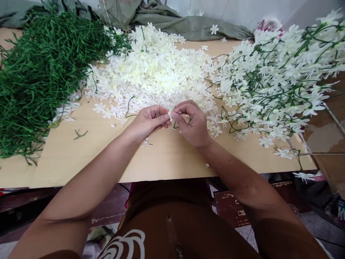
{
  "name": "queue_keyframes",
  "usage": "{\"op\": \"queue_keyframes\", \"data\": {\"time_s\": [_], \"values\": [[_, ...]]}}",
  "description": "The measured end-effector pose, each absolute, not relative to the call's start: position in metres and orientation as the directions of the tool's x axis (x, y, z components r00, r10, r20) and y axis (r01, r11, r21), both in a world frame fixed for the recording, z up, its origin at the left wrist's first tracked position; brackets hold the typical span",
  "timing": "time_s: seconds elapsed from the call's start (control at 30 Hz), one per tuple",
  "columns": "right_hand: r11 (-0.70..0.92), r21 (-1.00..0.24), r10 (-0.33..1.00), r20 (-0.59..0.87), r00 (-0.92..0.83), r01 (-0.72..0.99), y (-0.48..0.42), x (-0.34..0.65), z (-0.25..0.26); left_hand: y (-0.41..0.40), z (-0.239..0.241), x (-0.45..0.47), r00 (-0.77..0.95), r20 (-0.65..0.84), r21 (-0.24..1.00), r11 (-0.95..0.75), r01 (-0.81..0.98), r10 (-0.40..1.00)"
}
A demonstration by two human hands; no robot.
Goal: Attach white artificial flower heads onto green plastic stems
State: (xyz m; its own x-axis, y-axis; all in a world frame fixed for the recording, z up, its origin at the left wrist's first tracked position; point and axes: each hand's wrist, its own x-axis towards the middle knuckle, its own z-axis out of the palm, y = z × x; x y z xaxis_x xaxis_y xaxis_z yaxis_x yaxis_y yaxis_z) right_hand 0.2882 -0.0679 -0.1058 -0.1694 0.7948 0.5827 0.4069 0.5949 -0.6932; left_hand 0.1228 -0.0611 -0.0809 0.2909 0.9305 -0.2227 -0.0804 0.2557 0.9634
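My left hand [155,118] and my right hand [191,120] meet above the tabletop, fingertips nearly touching. Both pinch a small white artificial flower [170,114] between them; its exact parts are too small to make out. A bit of green stem shows just below the fingers of my right hand. Right behind the hands lies a wide heap of loose white artificial flowers [161,68], their thin white stalks toward me. Green plastic stems [51,61] form a big pile on the left. White flowers joined to green stems [258,90] are heaped on the right.
The wooden tabletop [88,158] ends close to my body. Grey-green cloth [185,27] lies bunched along the back by the wall. A cardboard box [323,133] stands at the right edge. A stem scrap [80,134] and small white bits lie on the table.
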Motion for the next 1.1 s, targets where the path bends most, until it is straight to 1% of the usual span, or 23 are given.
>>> {"op": "queue_keyframes", "data": {"time_s": [0.1, 0.17, 0.23, 0.37, 0.47, 0.53, 0.63, 0.7, 0.77, 0.87, 0.97, 1.1], "values": [[0.645, -0.633, 0.734, 0.669, -0.117, 0.428, -0.072, 0.289, -0.101, -0.061, -0.083, 0.123, 0.250, -0.102, 0.995, 0.101, 0.016, 0.963], [0.667, -0.566, 0.700, 0.699, -0.147, 0.484, -0.073, 0.289, -0.101, -0.060, -0.087, 0.123, 0.241, -0.048, 0.991, 0.015, 0.136, 0.969], [0.662, -0.533, 0.707, 0.677, -0.204, 0.527, -0.073, 0.288, -0.103, -0.060, -0.089, 0.122, 0.241, 0.011, 0.964, -0.075, 0.257, 0.970], [0.637, -0.547, 0.740, 0.632, -0.232, 0.543, -0.071, 0.287, -0.108, -0.062, -0.088, 0.121, 0.259, 0.121, 0.880, -0.224, 0.418, 0.958], [0.620, -0.596, 0.765, 0.604, -0.224, 0.510, -0.070, 0.289, -0.105, -0.065, -0.083, 0.122, 0.263, 0.153, 0.848, -0.264, 0.460, 0.952], [0.602, -0.641, 0.787, 0.576, -0.220, 0.476, -0.070, 0.291, -0.102, -0.066, -0.081, 0.122, 0.268, 0.161, 0.847, -0.272, 0.457, 0.950], [0.564, -0.719, 0.824, 0.521, -0.222, 0.406, -0.071, 0.293, -0.099, -0.066, -0.079, 0.123, 0.270, 0.121, 0.883, -0.228, 0.409, 0.955], [0.517, -0.783, 0.856, 0.462, -0.234, 0.345, -0.072, 0.294, -0.099, -0.065, -0.079, 0.123, 0.254, 0.056, 0.917, -0.150, 0.369, 0.966], [0.467, -0.824, 0.881, 0.403, -0.247, 0.321, -0.073, 0.293, -0.101, -0.064, -0.079, 0.124, 0.232, -0.025, 0.946, -0.052, 0.321, 0.972], [0.449, -0.806, 0.893, 0.389, -0.228, 0.385, -0.074, 0.290, -0.105, -0.064, -0.078, 0.124, 0.238, -0.136, 0.966, 0.076, 0.249, 0.962], [0.486, -0.766, 0.874, 0.436, -0.217, 0.421, -0.073, 0.288, -0.107, -0.065, -0.076, 0.125, 0.244, -0.190, 0.966, 0.138, 0.218, 0.951], [0.556, -0.707, 0.830, 0.495, -0.256, 0.436, -0.072, 0.292, -0.102, -0.066, -0.071, 0.126, 0.251, -0.263, 0.959, 0.224, 0.171, 0.932]]}}
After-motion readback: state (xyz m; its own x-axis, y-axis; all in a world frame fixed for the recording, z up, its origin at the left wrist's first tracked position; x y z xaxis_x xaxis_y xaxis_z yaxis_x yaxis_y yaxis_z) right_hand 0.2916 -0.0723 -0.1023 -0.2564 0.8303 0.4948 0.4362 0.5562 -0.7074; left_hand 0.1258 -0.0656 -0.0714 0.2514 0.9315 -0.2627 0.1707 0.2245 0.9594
